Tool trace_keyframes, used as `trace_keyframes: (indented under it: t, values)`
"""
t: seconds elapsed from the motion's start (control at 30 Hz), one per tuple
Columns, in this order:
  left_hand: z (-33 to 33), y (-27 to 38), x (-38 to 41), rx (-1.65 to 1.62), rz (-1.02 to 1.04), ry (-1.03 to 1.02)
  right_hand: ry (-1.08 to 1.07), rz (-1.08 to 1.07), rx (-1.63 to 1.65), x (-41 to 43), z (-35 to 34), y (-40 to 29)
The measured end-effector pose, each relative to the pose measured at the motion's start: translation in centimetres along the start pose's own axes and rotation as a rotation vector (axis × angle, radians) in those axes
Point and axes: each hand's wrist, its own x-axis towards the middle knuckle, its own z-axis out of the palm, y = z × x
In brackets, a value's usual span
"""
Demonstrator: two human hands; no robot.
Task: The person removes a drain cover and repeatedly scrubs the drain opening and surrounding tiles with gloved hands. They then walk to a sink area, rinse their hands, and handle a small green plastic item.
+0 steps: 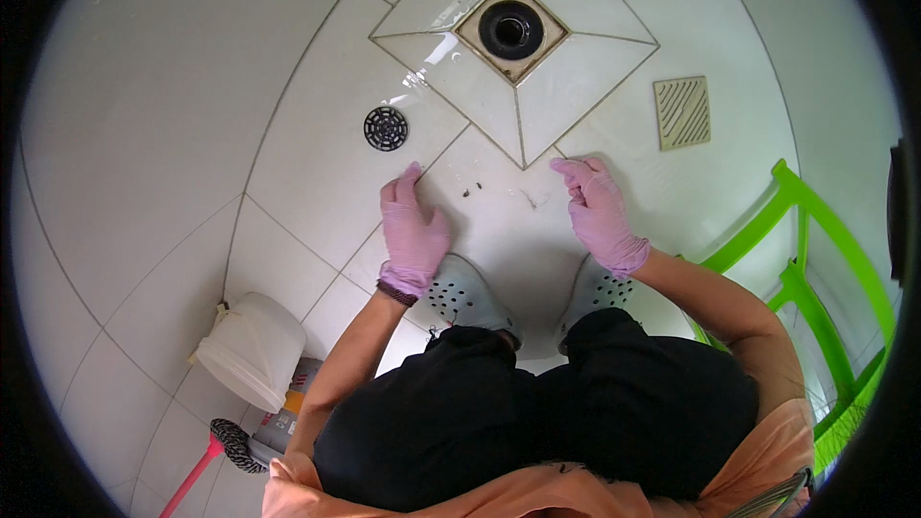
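A square floor drain (511,32) with a round black insert lies uncovered in the tiled floor ahead of me. My left hand (414,226), in a pink disposable glove, is empty with its fingers apart, just below a round black strainer (386,129) on the tiles. On the other side my right hand (599,208), gloved the same, has its fingers bent near the tile corner; whether it holds something small cannot be told. Small dark bits (472,190) and a thin wisp of hair (531,198) lie between the hands. A square slotted drain cover (682,114) rests at the right.
A green plastic chair or stool (748,230) stands close by my right arm. At the lower left are a white plastic bucket (252,349), a grey case (277,428) and a pink-handled mop or brush (193,478). Wet patches shine on the tiles beside the drain.
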Motion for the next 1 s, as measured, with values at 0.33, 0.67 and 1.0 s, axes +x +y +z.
trace_keyframes:
  t: [0.33,0.67,1.0]
  values:
    - [-1.3,1.2,4.3,-0.011,0.383,0.188,0.023,-0.159,0.074,1.7,1.2,-2.0]
    - [-2.3,3.5,6.8,-0.238,-0.009,-0.217,-0.075,-0.159,0.421,5.5,-0.2,-2.8]
    - [-1.1,2.2,4.2,-0.004,0.5,-0.163,0.038,-0.052,0.36,7.8,-1.8,-2.1]
